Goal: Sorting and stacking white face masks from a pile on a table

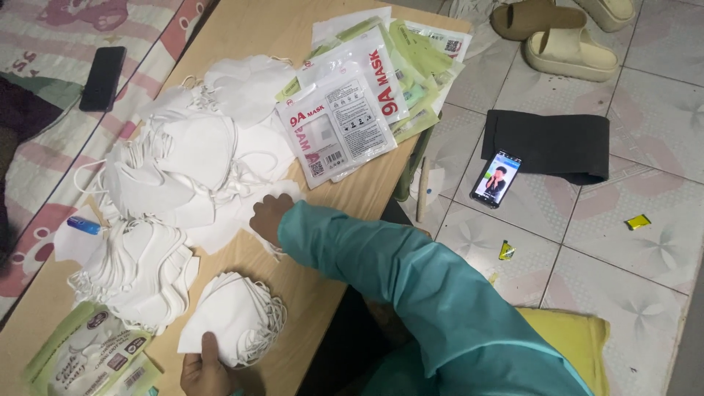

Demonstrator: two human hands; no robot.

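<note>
While the right hand [268, 218], coming out of a teal sleeve [389, 279], reaches across the wooden table [323, 293], its fingers curl down onto a single white mask [282, 192] lying flat at the edge of the big loose heap; whether they have actually pinched it cannot be told, since the fingertips are hidden under the hand. Nearer the body, the left hand [204, 370] grips the corner of a small fanned stack of folded masks [233, 328], thumb on top, with the ear loops spilling off to the right. Just beyond the right hand lies the heap of unpacked masks [194, 150], piled loosely across the middle of the table, with a second tidier pile [139, 275] to the left and a small blue lighter [83, 225] beside it. Past the heap sit flat plastic mask packets [345, 121], white-fronted ones on top of green ones; what is inside them cannot be made out. More green packets [92, 359] lie at the near left corner. A dark phone [103, 78] rests on the patterned bedding to the left, and on the tiled floor to the right a lit phone [496, 179] leans by a black cloth [550, 143], with beige slippers [568, 53] beyond.
</note>
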